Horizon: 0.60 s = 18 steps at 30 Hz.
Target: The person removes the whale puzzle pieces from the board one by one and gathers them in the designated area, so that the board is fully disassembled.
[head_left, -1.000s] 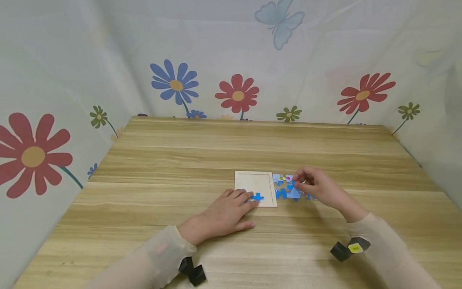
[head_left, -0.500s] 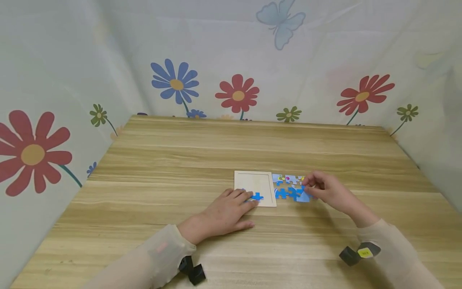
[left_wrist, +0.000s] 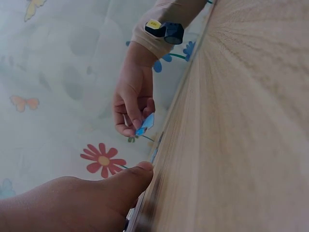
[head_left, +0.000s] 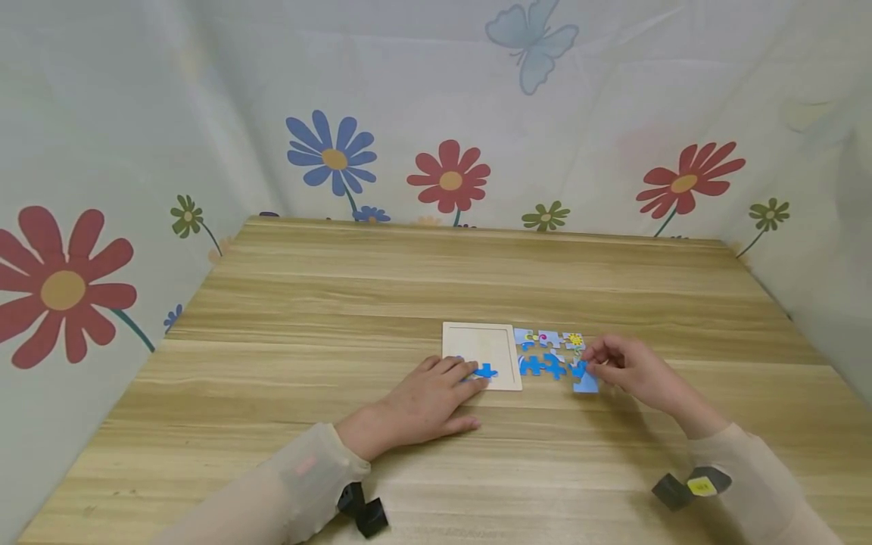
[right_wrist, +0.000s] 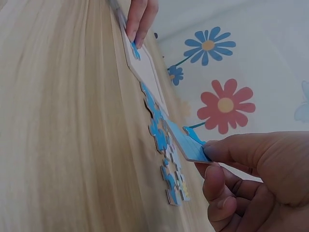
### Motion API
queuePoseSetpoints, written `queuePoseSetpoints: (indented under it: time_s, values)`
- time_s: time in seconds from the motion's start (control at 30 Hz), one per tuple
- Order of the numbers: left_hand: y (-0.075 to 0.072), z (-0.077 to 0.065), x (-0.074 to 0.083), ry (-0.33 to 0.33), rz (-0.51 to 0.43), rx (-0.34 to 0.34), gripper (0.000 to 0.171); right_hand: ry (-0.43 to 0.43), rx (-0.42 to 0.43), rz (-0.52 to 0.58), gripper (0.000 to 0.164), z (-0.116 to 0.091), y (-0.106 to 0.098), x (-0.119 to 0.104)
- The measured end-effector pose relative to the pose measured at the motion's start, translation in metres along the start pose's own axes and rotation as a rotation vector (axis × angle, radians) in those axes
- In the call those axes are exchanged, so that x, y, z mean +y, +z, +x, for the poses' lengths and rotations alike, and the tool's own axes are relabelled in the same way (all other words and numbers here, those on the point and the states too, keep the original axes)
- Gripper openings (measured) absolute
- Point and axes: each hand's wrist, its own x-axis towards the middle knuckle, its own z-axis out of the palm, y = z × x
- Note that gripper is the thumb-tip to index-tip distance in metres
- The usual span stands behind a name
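My right hand point(head_left: 632, 372) pinches a light-blue puzzle piece point(right_wrist: 187, 142) between thumb and fingers. In the right wrist view that piece is raised and tilted above the loose pieces. My left hand point(head_left: 436, 401) lies palm down with fingers extended, fingertips resting on the square wooden puzzle tray point(head_left: 470, 341). A blue puzzle piece point(head_left: 487, 371) sits in the tray's front part, partly covered by the left fingers point(right_wrist: 137, 19).
Several loose puzzle pieces point(head_left: 534, 365) lie in rows just right of the tray, one with a yellow sun point(head_left: 575, 339). Everything is on a wood-grain table point(head_left: 381, 280). A flower-printed curtain point(head_left: 579, 151) hangs behind and at both sides.
My right hand has moved right and slightly nearer the body with the light-blue piece, uncovering the sun piece and other loose pieces. The left hand and tray have stayed put.
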Motion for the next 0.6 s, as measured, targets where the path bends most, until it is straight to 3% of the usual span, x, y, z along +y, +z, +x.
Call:
queuePoseSetpoints:
  time_s: [0.3, 0.6]
  values:
    - [0.000, 0.000, 0.000, -0.002, -0.004, -0.002, 0.057, -0.018, 0.002, 0.001, 0.010, -0.004, 0.001, 0.006]
    - [0.000, -0.001, 0.001, 0.002, -0.002, 0.006, 0.057, 0.062, -0.009, -0.030, 0.011, -0.008, 0.005, 0.012]
